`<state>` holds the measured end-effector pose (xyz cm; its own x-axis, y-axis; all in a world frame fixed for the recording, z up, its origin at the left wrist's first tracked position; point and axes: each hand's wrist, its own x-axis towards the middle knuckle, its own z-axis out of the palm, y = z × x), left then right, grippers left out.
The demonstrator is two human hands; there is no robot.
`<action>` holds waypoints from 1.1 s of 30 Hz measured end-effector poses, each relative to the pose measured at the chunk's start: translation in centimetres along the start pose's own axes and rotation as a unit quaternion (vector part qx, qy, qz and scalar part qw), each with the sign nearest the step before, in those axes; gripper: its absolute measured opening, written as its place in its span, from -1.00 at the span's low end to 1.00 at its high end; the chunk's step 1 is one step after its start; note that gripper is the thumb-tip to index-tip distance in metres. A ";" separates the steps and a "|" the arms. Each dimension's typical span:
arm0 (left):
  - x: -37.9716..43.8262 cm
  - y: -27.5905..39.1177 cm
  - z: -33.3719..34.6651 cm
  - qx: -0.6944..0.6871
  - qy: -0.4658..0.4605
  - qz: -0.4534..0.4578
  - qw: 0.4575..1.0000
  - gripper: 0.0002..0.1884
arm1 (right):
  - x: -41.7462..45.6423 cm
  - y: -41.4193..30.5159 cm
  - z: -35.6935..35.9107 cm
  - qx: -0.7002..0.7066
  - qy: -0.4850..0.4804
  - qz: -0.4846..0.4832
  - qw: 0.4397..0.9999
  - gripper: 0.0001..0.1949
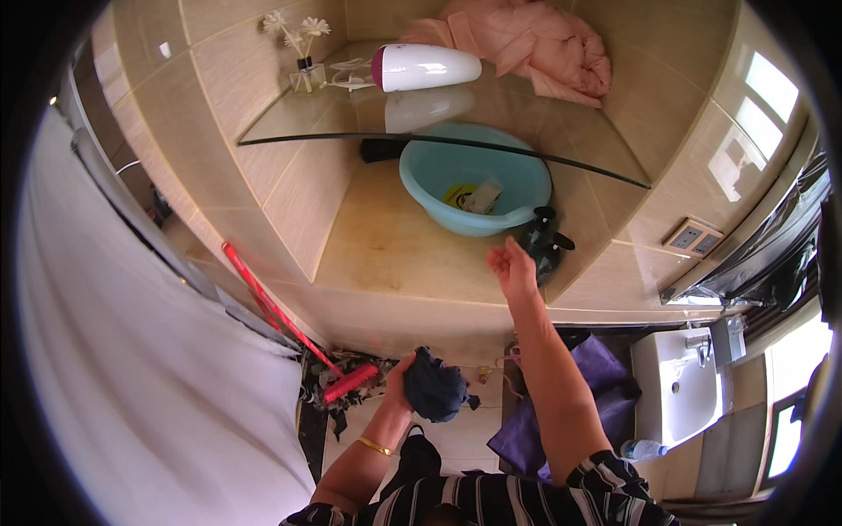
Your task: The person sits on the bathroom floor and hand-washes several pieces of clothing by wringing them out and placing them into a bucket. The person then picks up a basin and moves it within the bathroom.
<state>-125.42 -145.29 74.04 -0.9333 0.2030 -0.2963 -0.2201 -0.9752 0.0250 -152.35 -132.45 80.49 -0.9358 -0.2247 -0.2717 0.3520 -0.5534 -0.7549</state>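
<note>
My left hand (396, 386) grips a bunched dark blue cloth (434, 386) low in front of me. Ahead, my right hand (515, 268) reaches over the front of the tiled ledge (375, 253), its fingers loosely bent and nothing visible in them. Just right of that hand stand dark pump bottles (547, 253), partly overlapped by it. Behind the bottles sits a light blue plastic basin (431, 197) containing a pale object (485, 196); a yellow round mark shows on its bottom.
Above the basin runs a glass shelf (559, 125) with a white hair-dryer-like appliance (431, 67), a reed diffuser (307, 75) and pink fabric (526, 39). A red-handled broom (283, 315) leans left over debris. Right are a purple bag (602, 375), a washbasin (671, 394) and a plastic bottle (641, 450).
</note>
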 end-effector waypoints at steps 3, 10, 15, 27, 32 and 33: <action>0.6 2.7 -0.3 -0.051 -0.052 -0.027 0.997 -0.46 | 2.5 -0.6 2.9 0.038 0.097 0.009 0.995 -0.73; 0.3 5.5 2.2 -0.079 -0.065 -0.015 0.995 -0.50 | 5.3 0.5 4.3 0.079 0.075 0.040 0.993 -0.69; 1.2 8.5 0.6 0.052 -0.003 0.074 0.996 -0.55 | 1.8 4.9 7.0 0.117 -0.013 0.000 0.993 -0.75; -4.2 9.7 7.7 0.099 -0.044 0.093 0.990 -0.53 | -16.1 1.7 8.0 -0.456 -0.315 0.270 0.787 -0.76; -4.7 9.2 7.3 0.121 -0.010 0.139 0.983 -0.53 | -7.5 -0.3 11.9 -0.753 -0.312 -0.279 0.507 -0.59; -5.1 8.0 9.1 0.106 0.013 0.142 0.984 -0.51 | -4.8 0.8 10.9 -0.773 -0.336 -0.343 0.415 -0.51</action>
<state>-125.04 -153.34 84.38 -0.9586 -0.0804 -0.2731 -0.0080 -0.9513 0.3082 -147.38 -140.58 87.74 -0.4048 -0.9003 0.1599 -0.9122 0.3856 -0.1388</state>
